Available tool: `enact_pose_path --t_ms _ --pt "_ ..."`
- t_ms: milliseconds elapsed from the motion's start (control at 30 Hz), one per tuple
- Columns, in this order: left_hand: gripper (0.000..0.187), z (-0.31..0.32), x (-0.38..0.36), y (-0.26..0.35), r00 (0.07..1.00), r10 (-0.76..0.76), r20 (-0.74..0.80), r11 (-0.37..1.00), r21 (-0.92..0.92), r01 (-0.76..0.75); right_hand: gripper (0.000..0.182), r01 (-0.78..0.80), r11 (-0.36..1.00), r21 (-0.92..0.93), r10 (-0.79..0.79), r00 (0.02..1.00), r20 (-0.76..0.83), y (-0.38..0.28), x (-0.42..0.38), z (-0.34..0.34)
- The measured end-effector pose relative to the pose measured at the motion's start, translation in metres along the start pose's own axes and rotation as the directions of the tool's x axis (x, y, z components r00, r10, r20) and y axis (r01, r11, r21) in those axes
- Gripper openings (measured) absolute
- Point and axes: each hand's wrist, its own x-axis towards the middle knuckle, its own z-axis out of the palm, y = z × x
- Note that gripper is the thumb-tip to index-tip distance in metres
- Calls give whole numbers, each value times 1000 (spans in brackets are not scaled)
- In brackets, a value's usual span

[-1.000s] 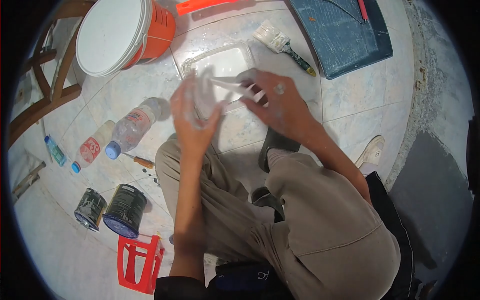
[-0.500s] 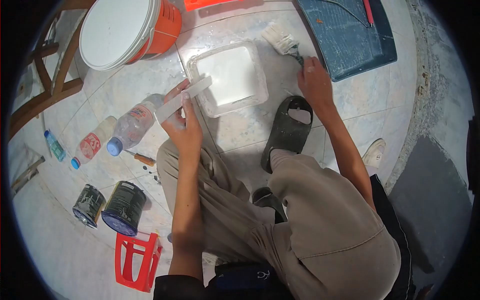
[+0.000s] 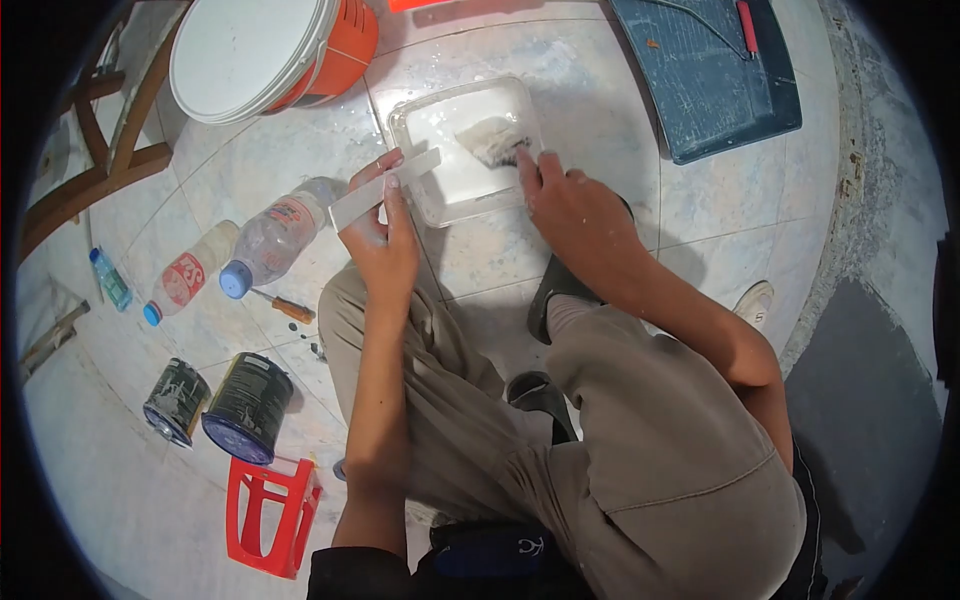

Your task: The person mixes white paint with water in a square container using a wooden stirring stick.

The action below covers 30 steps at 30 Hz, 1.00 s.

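My left hand (image 3: 382,225) pinches a flat white strip (image 3: 385,190), whose far end reaches over the near left rim of a clear square plastic tub (image 3: 462,212). White paint (image 3: 440,125) fills much of the tub. From the right, my right hand (image 3: 570,195) grips a paintbrush (image 3: 490,142) by its dark handle. The pale bristles are over the white paint inside the tub, and the fingers are close to its right rim.
A lidded orange and white bucket (image 3: 255,60) stands at the upper left. A blue-grey paint tray (image 3: 715,100) holds a red-handled roller frame (image 3: 748,28) at upper right. Plastic bottles (image 3: 275,240), a screwdriver (image 3: 290,310), dark cans (image 3: 248,405) and a red stool (image 3: 270,515) are on the left.
My right hand has brought the paintbrush left, from above the floor beside the paint tray to over the tub. My left hand still holds the strip in nearly the same place.
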Motion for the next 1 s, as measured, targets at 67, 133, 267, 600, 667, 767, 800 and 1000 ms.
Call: enact_pose_path --t_ms 67,133,267,600,667,767,800,1000 --pt "29 -1 0 0 1000 3 -4 1000 18 -3 43 51 999 5 -51 998 33 -6 -6 -3" --pt "28 1 1 1 1000 1 -12 1000 16 -1 42 101 992 71 -106 991 81 -8 -14 -8" --pt "25 0 0 2 1000 6 -25 999 31 -6 40 83 987 140 -103 985 140 -7 -19 -13" --pt "24 -6 1 17 995 97 -16 983 159 -93 35 -28 986 167 17 998 63 36 18 -6" --pt "24 -6 0 17 997 75 -17 986 151 -71 34 -31 961 274 8 996 86 47 27 9" --pt "24 -7 4 9 997 71 -43 991 117 -65 28 -27 874 485 4 999 48 66 37 26" --pt "24 -8 4 6 996 72 -55 993 102 -66 27 -20 839 543 11 1000 20 71 36 30" --pt "30 -16 3 6 1000 -8 -30 1000 29 9 27 -160 528 834 60 987 151 85 39 57"
